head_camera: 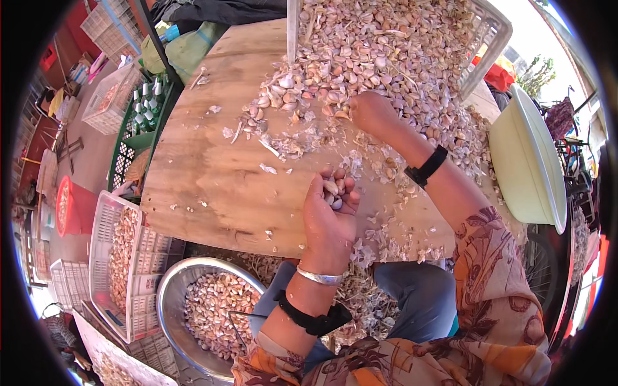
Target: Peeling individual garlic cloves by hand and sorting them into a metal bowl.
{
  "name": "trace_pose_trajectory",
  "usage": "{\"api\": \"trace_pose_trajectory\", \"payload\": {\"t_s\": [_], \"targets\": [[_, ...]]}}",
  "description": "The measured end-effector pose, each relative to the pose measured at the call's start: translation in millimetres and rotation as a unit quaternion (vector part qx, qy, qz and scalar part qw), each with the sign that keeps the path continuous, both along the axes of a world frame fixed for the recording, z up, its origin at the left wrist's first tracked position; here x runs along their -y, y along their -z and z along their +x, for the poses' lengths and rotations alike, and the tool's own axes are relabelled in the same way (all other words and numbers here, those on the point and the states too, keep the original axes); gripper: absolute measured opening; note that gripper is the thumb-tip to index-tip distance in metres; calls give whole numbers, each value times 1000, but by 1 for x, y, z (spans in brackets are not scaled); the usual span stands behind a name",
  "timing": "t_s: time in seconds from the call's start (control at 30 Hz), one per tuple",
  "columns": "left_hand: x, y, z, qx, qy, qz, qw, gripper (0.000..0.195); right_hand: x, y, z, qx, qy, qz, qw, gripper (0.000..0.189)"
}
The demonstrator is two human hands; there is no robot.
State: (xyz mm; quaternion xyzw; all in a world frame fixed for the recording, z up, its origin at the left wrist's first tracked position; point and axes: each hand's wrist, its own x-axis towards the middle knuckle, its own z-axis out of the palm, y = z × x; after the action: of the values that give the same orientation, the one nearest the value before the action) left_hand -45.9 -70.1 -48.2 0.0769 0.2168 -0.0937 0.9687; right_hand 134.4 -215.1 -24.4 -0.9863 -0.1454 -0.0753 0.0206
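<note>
My left hand [330, 207] is palm up above the wooden tabletop [207, 193], its curled fingers cupping several garlic cloves [333, 189]. Farther out, my right hand [374, 113] is at the near edge of a large heap of loose garlic cloves [381, 53]. Its fingers are bent down among the cloves, and the back of the hand hides whether anything is pinched. A single clove [342, 115] shows right beside the fingertips. Papery garlic skins [309, 142] lie scattered between the heap and my left hand.
A plastic crate [487, 53] tipped toward me holds the heap's far part. At right stands a pale green basin [526, 159]. Below left are a metal bowl of cloves [166, 294] and a white crate of cloves [135, 284]. Green bottles [147, 108] fill a crate beyond the table's left edge.
</note>
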Motion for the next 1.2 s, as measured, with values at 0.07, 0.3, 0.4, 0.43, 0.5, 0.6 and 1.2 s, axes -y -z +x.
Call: {"api": "trace_pose_trajectory", "payload": {"t_s": [0.07, 0.3, 0.4, 0.43, 0.5, 0.6, 1.2], "targets": [[-2, -1, -1, 9, 1, 0, 1000, 22, -9, 18, 5, 41, -40, -24, 998, 19], [-9, -4, 0, -15, -32, 28, 999, 24, 0, -23, -35, -160, -10, 305, 939, 23], [-18, -11, 0, -28, -51, 22, 998, 25, -15, -45, -76, -347, -104, 401, 841, 23], [-20, -13, 0, -33, -55, 24, 998, 25, -18, -42, -71, -347, -104, 401, 841, 23], [-22, -7, -1, -33, -48, 9, 998, 26, -23, -24, -44, -177, -7, 353, 919, 20], [-19, -3, -1, 19, -14, -56, 998, 26, -20, 10, 3, 64, -156, 133, 977, 17], [-33, -11, -2, -22, -28, -7, 999, 22, -47, -7, 4, 72, -144, 213, 964, 24]]}}
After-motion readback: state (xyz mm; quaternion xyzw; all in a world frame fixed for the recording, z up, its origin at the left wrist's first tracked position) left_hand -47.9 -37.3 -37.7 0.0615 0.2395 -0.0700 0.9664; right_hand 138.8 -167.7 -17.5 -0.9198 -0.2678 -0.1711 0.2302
